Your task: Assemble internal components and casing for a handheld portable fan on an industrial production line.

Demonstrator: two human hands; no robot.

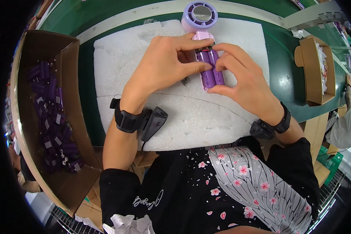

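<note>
Seen from the head camera, your left hand (162, 58) and right hand (245, 74) grip a fan's (202, 14) handle (203, 36) between their fingers, left thumb against its batteries (208, 80), over white foam (206, 121) on the green table (279, 80).

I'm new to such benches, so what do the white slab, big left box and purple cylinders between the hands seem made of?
White slab: probably polystyrene foam, matt, with a grainy, pitted surface.
Big left box: likely cardboard, matt brown, with plain, stiff walls.
Purple cylinders: smooth, glossy skin, perhaps plastic film, judging by light streaks; the inside is hidden.
</note>
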